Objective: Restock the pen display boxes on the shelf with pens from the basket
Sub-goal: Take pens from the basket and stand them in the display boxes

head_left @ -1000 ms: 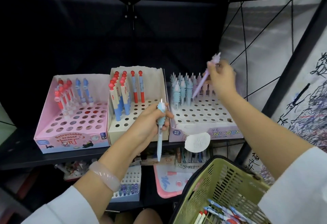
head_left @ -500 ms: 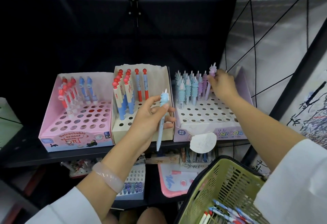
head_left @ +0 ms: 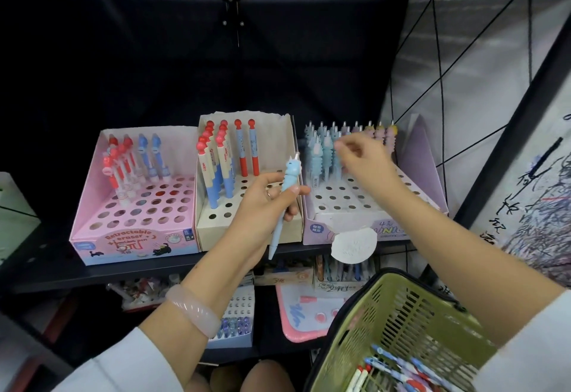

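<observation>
Half a second back the right hand (head_left: pixel 361 164) was pressing a lilac pen into the back row of the purple box (head_left: pixel 414 156); now it is off that pen and sits further left, over the blue unicorn pens (head_left: pixel 321 153), fingers loosely bent and holding nothing as far as the motion blur lets me judge.

Largest in view is the black shelf (head_left: pixel 46 265), carrying three display boxes side by side. On the left stands the pink box (head_left: pixel 92 206), with red and blue erasers in its back rows and many bare holes in front. Next to it, touching, is the cream box (head_left: pixel 287 132), holding red-capped pens at the back. That purple box on the right has a full back row running from blue to pink to yellow.

Low right, the green basket (head_left: pixel 389 314) hangs on the right forearm, with loose pens (head_left: pixel 398 367) lying in its bottom.

In front of the cream box, the left hand (head_left: pixel 265 203) grips a blue unicorn pen (head_left: pixel 285 200) between thumb and fingers, tip pointing down and slightly left, unicorn head up. A pale pink bangle (head_left: pixel 193 311) sits on that wrist.
</observation>
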Available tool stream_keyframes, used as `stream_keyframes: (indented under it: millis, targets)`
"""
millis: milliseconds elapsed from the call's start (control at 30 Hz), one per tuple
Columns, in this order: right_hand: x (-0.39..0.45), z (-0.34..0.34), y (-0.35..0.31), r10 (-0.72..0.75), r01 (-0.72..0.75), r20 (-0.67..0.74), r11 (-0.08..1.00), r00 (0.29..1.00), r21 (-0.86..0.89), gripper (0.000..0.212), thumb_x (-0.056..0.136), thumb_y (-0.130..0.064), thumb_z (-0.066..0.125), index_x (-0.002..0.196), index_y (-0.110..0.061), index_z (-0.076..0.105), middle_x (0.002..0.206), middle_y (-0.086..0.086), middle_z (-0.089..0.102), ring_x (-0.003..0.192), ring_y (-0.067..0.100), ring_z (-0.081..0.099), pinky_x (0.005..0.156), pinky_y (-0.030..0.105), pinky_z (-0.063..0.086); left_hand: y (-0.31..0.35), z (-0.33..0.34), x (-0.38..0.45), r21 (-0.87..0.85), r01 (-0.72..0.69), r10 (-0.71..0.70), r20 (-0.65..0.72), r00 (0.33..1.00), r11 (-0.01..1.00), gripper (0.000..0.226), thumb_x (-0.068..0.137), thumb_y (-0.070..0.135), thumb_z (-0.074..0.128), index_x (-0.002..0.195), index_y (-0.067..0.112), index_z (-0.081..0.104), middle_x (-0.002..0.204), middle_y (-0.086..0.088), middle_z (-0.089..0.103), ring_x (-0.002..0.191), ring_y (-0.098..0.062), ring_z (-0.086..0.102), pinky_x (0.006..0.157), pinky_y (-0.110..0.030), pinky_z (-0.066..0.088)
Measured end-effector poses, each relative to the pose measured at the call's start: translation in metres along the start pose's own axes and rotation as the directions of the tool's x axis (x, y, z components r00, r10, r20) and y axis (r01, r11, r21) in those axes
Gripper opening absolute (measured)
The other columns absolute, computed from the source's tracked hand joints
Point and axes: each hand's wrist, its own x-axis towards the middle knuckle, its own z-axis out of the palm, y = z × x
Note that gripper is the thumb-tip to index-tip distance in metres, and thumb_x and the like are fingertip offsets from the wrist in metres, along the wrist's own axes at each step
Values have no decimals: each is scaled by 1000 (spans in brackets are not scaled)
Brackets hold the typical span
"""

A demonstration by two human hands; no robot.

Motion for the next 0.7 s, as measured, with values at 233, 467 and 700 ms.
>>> stream_keyframes:
  millis: [233, 467, 700]
  targets:
    - [-44, 14, -37, 26, -150, 390, 945, 920, 291, 12, 92, -24, 57, 90, -16, 65, 79, -2, 68, 72, 7, 65, 70, 22, 52, 3, 12, -3, -13, -7, 7, 0, 1000, 1000, 20, 92, 5, 54, 104, 14, 43, 58, 4, 66, 52, -9, 59, 54, -18, 48]
    - [-1, -14, -31, 91, -57, -89, 943, 992, 328, 12, 99, -21, 44, 100, -11, 49, 97, 13, 65, 75, 13, 67, 72, 28, 57, 16, -3, -6, 472, -126, 95, 89, 992, 873, 32, 94, 20, 51, 125, 24, 48, 122, 12, 54, 113, 0, 51, 89, -11, 43]
    - [5, -3, -2, 79, -78, -25, 996, 997, 36, 9, 97, -18, 46, 98, -9, 45, 92, 18, 60, 83, 29, 64, 81, 39, 55, 13, -24, -10, 740, -201, 116, 165, 979, 642, 42, 94, 29, 50, 136, 26, 42, 131, 16, 44, 119, 4, 35, 99, -18, 27]
